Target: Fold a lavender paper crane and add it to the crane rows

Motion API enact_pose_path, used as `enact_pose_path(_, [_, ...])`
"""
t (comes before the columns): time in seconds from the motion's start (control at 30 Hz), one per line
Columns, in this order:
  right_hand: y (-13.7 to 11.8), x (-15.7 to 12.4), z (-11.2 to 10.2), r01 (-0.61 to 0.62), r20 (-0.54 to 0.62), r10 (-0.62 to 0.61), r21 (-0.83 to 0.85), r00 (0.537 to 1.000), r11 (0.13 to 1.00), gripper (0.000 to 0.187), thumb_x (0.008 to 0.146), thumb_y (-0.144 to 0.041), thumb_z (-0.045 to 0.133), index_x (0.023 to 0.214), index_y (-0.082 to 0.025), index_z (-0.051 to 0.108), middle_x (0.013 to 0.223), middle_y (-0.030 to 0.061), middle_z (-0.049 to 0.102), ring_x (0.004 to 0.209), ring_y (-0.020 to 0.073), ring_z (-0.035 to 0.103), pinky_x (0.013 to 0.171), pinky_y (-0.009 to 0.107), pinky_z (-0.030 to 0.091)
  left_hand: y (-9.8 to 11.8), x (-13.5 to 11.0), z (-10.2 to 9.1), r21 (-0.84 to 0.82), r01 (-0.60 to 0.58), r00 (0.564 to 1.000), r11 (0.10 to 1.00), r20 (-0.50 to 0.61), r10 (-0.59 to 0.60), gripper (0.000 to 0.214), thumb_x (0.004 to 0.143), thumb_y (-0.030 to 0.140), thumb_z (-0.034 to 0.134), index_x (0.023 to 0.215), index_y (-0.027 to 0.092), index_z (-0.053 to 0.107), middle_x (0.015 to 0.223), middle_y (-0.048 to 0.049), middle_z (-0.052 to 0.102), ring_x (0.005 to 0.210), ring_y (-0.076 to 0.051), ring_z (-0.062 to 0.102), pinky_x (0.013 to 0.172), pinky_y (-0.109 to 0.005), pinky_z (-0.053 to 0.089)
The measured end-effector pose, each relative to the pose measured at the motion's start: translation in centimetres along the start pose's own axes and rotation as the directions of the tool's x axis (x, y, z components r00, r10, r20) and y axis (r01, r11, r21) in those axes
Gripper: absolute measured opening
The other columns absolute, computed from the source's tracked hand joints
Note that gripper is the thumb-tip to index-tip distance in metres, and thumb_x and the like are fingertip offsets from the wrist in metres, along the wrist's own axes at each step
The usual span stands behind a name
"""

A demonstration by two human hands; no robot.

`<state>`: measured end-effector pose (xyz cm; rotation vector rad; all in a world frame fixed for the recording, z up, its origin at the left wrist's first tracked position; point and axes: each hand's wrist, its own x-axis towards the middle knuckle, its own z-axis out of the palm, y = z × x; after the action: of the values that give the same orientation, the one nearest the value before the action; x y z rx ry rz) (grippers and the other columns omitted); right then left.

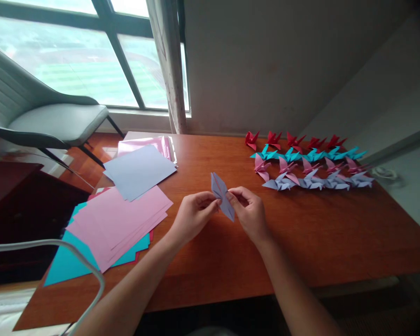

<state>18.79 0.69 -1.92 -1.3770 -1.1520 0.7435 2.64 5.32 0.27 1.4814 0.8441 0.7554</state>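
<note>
A folded piece of lavender origami paper [223,195], long and diamond-shaped, is held above the middle of the table. My left hand [198,210] pinches its left edge between thumb and fingers. On the opposite edge, my right hand [248,210] has the same paper between thumb and curled fingers. Finished paper cranes stand to the right in rows: red cranes [294,142] at the back, then turquoise cranes [290,155], pink cranes [286,167] and, nearest me, lavender cranes [310,180].
Lavender sheets [142,168], pink sheets [122,219] and turquoise sheets [75,259] overlap on the left of the wooden table [238,270]. A shiny pink packet [161,145] lies behind them. A white curved tube [80,256] crosses the lower left. A chair [59,121] stands by the window.
</note>
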Motion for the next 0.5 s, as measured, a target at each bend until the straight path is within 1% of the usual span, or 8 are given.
enact_pose_path(0.1, [0.01, -0.42, 0.06, 0.025, -0.03, -0.026, -0.027, 0.999, 0.999, 0.016, 0.089, -0.036, 0.066, 0.095, -0.022, 0.071, 0.09, 0.0037, 0.073, 0.077, 0.0176, 0.068, 0.069, 0.028, 0.053, -0.26, -0.05, 0.08, 0.052, -0.017, 0.997, 0.998, -0.071, 0.021, 0.023, 0.085, 0.035, 0.065, 0.077, 0.014, 0.07, 0.071, -0.0049, 0.071, 0.065, -0.016, 0.064, 0.061, -0.024, 0.051])
enact_pose_path(0.23, [-0.28, -0.56, -0.06, 0.107, -0.016, -0.109, -0.114, 0.994, 0.988, 0.01, 0.09, -0.03, 0.065, 0.094, -0.023, 0.071, 0.091, 0.003, 0.072, 0.079, 0.0169, 0.066, 0.067, 0.027, 0.051, -0.66, -0.09, 0.26, 0.138, -0.068, 0.986, 0.988, -0.144, 0.087, 0.022, 0.085, 0.034, 0.064, 0.076, 0.015, 0.071, 0.069, -0.0039, 0.07, 0.063, -0.016, 0.064, 0.057, -0.023, 0.049])
enact_pose_path(0.33, [-0.44, -0.38, -0.14, 0.155, -0.024, -0.159, -0.123, 0.987, 0.98, 0.007, 0.089, -0.027, 0.065, 0.092, -0.022, 0.069, 0.095, 0.0039, 0.068, 0.085, 0.0172, 0.064, 0.064, 0.026, 0.05, -0.63, -0.18, 0.49, 0.165, -0.094, 0.982, 0.982, -0.144, 0.118, 0.021, 0.086, 0.032, 0.062, 0.076, 0.015, 0.07, 0.07, -0.0041, 0.07, 0.062, -0.015, 0.063, 0.057, -0.022, 0.048])
enact_pose_path(0.4, [-0.44, -0.28, -0.19, 0.166, -0.028, -0.17, -0.117, 0.985, 0.979, 0.005, 0.088, -0.027, 0.065, 0.089, -0.022, 0.067, 0.096, 0.0043, 0.065, 0.087, 0.0174, 0.063, 0.062, 0.026, 0.049, -0.45, -0.27, 0.66, 0.178, -0.104, 0.982, 0.979, -0.135, 0.129, 0.021, 0.087, 0.031, 0.061, 0.075, 0.014, 0.069, 0.069, -0.0037, 0.069, 0.061, -0.013, 0.061, 0.056, -0.021, 0.047])
enact_pose_path(0.5, [-0.37, -0.27, -0.23, 0.173, -0.018, -0.176, -0.109, 0.984, 0.979, 0.006, 0.088, -0.027, 0.065, 0.087, -0.021, 0.064, 0.094, 0.0037, 0.063, 0.083, 0.0167, 0.061, 0.061, 0.025, 0.048, -0.11, -0.42, 0.81, 0.222, -0.111, 0.981, 0.969, -0.132, 0.142, 0.02, 0.088, 0.028, 0.06, 0.077, 0.014, 0.069, 0.067, -0.0026, 0.068, 0.059, -0.012, 0.059, 0.056, -0.02, 0.045])
